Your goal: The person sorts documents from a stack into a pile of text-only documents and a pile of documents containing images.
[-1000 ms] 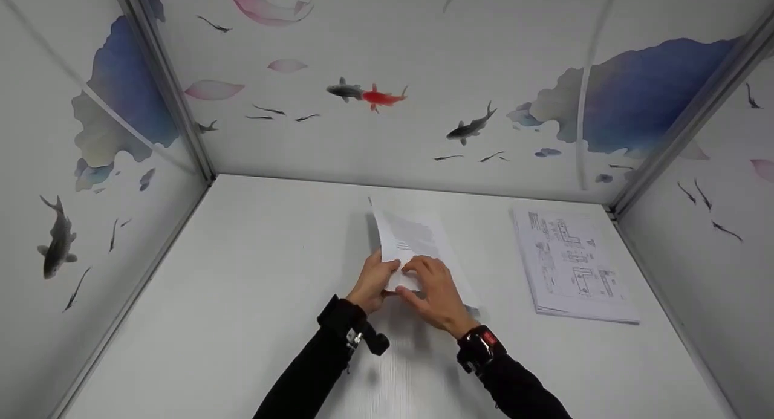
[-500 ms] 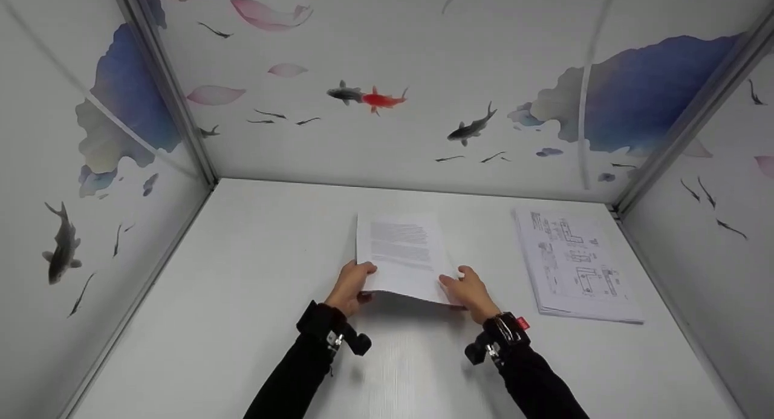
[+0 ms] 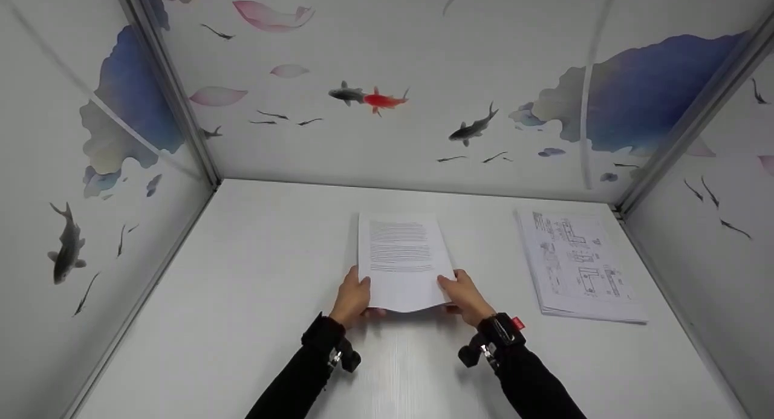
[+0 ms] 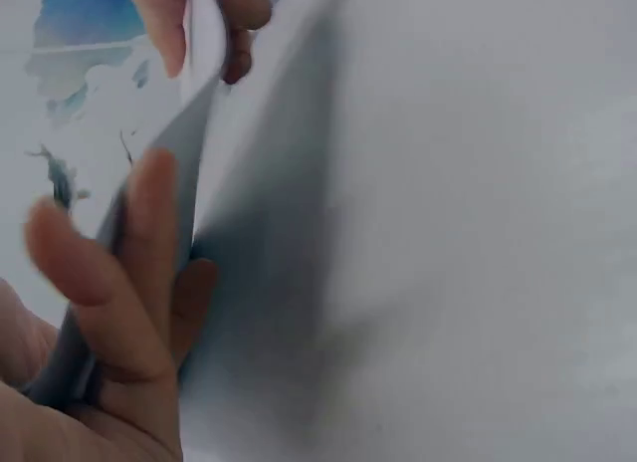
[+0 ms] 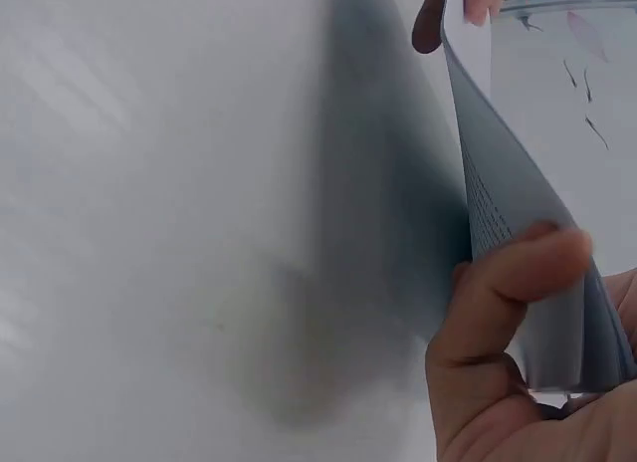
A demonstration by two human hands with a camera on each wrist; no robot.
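Observation:
Printed sheets of paper [image 3: 402,250], with lines of text on the upper part, lie between my two hands in the head view. My left hand [image 3: 352,298] grips their lower left side, thumb on top and fingers beneath. At the lower right side my right hand [image 3: 470,297] holds them the same way. The near edge bows between the hands and is raised over the table. From the left wrist, the underside of the sheets [image 4: 184,148] shows above a shadow. In the right wrist view, the sheets [image 5: 513,183] curve along their edge, with print on the underside.
To the right, a stack of papers with technical drawings [image 3: 580,268] lies on the white table [image 3: 272,243]. White panels [image 3: 393,147] painted with fish and petals close off the back and both sides, joined by metal corner posts [image 3: 175,86].
My right hand has moved from beside the left hand to the right side of the sheets. The sheets have swung from folded and tilted to spread, facing up, and their near edge has come closer.

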